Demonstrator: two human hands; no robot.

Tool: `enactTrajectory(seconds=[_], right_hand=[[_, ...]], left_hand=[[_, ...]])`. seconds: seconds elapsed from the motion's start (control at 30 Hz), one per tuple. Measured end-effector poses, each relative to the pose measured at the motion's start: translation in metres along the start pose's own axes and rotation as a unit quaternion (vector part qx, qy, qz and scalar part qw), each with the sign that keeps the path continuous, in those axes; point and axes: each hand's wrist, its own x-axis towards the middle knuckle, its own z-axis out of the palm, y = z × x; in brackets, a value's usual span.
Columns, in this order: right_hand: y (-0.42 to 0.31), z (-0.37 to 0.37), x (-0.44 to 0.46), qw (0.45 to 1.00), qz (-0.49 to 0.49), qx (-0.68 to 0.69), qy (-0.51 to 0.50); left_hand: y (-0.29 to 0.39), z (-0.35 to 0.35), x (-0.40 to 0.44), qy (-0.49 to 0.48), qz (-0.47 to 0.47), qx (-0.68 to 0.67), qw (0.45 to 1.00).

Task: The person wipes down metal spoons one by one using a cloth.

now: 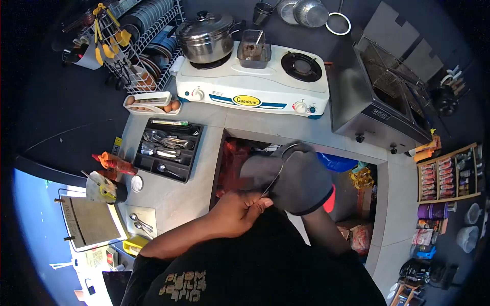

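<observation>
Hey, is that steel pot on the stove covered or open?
Covered: the lid sits over the top of the pot, its knob upward.

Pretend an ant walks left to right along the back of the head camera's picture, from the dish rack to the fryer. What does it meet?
Dish rack → pot → tub → bare burner → fryer.

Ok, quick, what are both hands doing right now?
Left hand: closed, pinching a thin metal utensil between thumb and fingers.
Right hand: hidden by the grey cloth, so open or closed can't be told.
</observation>
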Motion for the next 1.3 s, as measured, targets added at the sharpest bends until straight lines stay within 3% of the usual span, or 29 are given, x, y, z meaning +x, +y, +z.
enactTrajectory(seconds=[0.1, 0.17, 0.27, 0.33, 0.37, 0.43, 0.47, 0.57, 0.63, 0.73, 0.77, 0.8, 0.83, 0.9, 0.93, 1.0, 1.07, 1.1, 1.2, 1.3], right_hand=[[0.001, 0.019, -0.018, 0.998, -0.004, -0.047, 0.048], [-0.028, -0.057, 0.021, 0.983, 0.11, -0.05, -0.135], [0.011, -0.008, -0.017, 0.991, 0.028, -0.074, -0.107], [0.03, 0.005, -0.035, 0.998, 0.031, -0.027, -0.053], [0.037, 0.004, -0.04, 0.999, 0.032, -0.008, -0.024], [0.027, -0.005, -0.032, 0.981, -0.017, -0.185, -0.049], [0.022, 0.008, -0.04, 0.957, -0.003, -0.281, -0.072], [0.033, -0.023, -0.04, 0.955, 0.085, -0.211, -0.19], [0.041, -0.065, -0.032, 0.972, 0.098, -0.12, -0.177], [0.049, -0.054, -0.051, 0.977, 0.08, -0.166, -0.109], [0.053, -0.05, -0.056, 0.973, 0.07, -0.187, -0.113], [0.054, -0.044, -0.066, 0.956, 0.096, -0.197, -0.196], [0.064, -0.04, -0.077, 0.973, 0.081, -0.15, -0.155], [0.078, -0.04, -0.091, 0.995, 0.051, -0.052, -0.074], [0.077, -0.047, -0.089, 0.992, 0.079, 0.014, -0.095], [0.071, -0.063, -0.081, 0.972, 0.133, 0.143, -0.132], [0.07, -0.059, -0.081, 0.984, 0.074, 0.149, -0.067], [0.071, -0.059, -0.082, 0.987, 0.043, 0.152, -0.035], [0.084, -0.047, -0.096, 0.96, 0.031, 0.249, -0.12], [0.084, -0.064, -0.098, 0.967, -0.098, 0.038, -0.232]], left_hand=[[-0.007, 0.012, 0.003, 0.011, 0.032, -0.029, 0.999], [-0.007, 0.015, 0.006, 0.012, 0.038, -0.031, 0.999], [0.005, 0.013, 0.013, -0.015, 0.002, 0.011, 1.0], [0.011, 0.018, 0.019, -0.048, -0.02, 0.035, 0.998], [0.007, 0.025, 0.021, -0.028, 0.013, 0.015, 0.999], [-0.004, 0.041, 0.027, 0.013, 0.079, -0.023, 0.996], [-0.002, 0.043, 0.031, -0.002, 0.049, -0.011, 0.999], [0.012, 0.048, 0.044, -0.033, -0.017, 0.005, 0.999], [0.025, 0.054, 0.054, -0.032, -0.021, -0.008, 0.999], [0.025, 0.071, 0.064, -0.005, 0.047, 0.083, 0.995], [0.029, 0.066, 0.066, -0.018, 0.027, 0.094, 0.995], [0.038, 0.056, 0.067, -0.031, 0.005, 0.105, 0.994], [0.046, 0.047, 0.068, -0.043, -0.019, 0.115, 0.992], [0.057, 0.047, 0.071, 0.063, -0.076, 0.004, 0.995], [0.051, 0.056, 0.073, 0.142, -0.05, -0.042, 0.988], [0.048, 0.071, 0.081, 0.264, 0.043, -0.049, 0.962], [0.055, 0.08, 0.097, 0.345, 0.169, 0.026, 0.923], [0.056, 0.082, 0.098, 0.327, 0.17, 0.026, 0.929], [0.063, 0.084, 0.095, 0.285, 0.159, 0.032, 0.945], [0.055, 0.072, 0.088, 0.321, 0.145, 0.09, 0.932]])
